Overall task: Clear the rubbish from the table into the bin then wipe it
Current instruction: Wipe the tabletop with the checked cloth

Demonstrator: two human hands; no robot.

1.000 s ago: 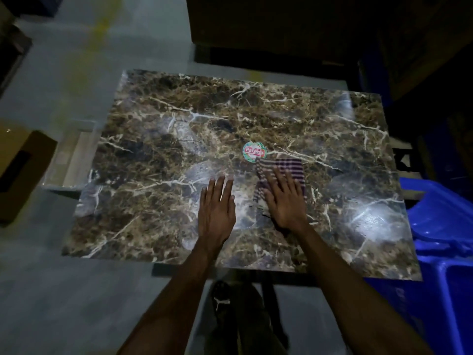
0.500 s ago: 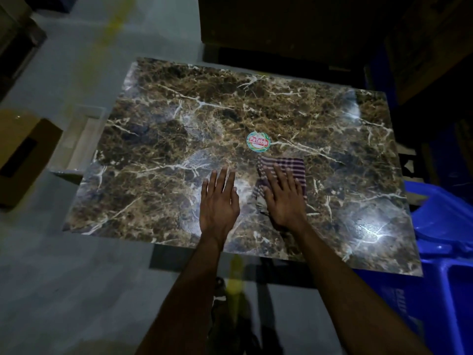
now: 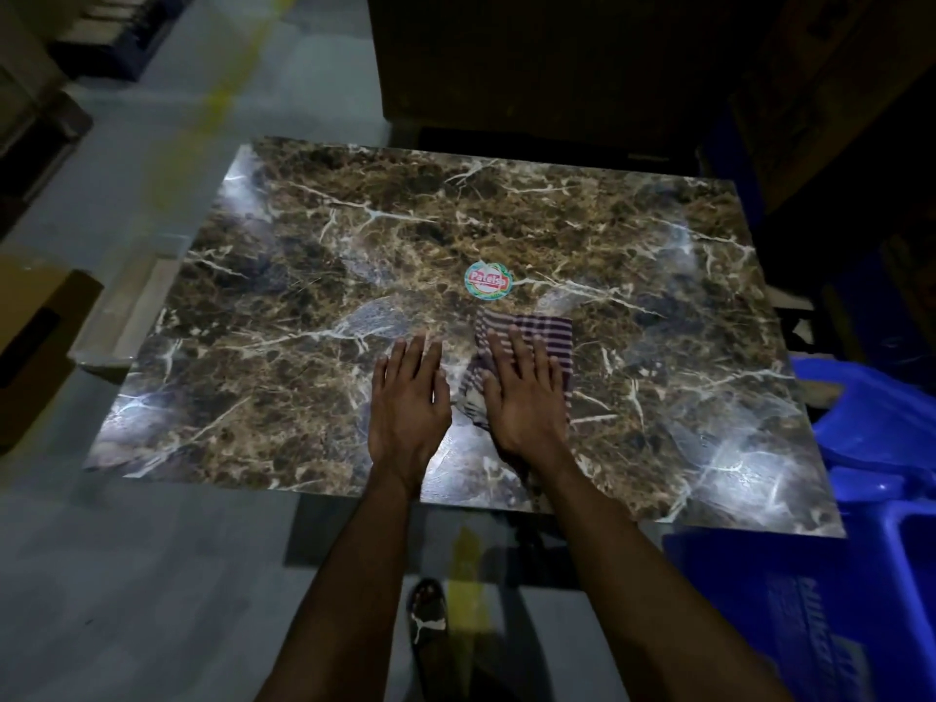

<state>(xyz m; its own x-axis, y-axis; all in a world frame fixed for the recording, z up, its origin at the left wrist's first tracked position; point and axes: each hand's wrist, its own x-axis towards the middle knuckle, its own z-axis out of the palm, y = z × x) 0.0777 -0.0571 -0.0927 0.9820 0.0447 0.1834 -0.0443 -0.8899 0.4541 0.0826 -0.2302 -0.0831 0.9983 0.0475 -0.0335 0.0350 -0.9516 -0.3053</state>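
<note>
Over the last second my right hand (image 3: 529, 397) has hardly shifted the striped cloth (image 3: 537, 336) on the marble table (image 3: 283, 306); it stays flat, fingers straight, pressing the cloth just below the round sticker (image 3: 488, 280), so I judge the wiping is barely moving. My left hand (image 3: 407, 402) still lies open on the bare top beside it, gripping nothing. The blue bin (image 3: 830, 605) sits by the table's right edge; I cannot see what is in it.

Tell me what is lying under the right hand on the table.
A striped cloth lies flat beneath the right hand, which presses it onto the marble table. Its far edge and left corner show; the part under the palm is covered.
</note>
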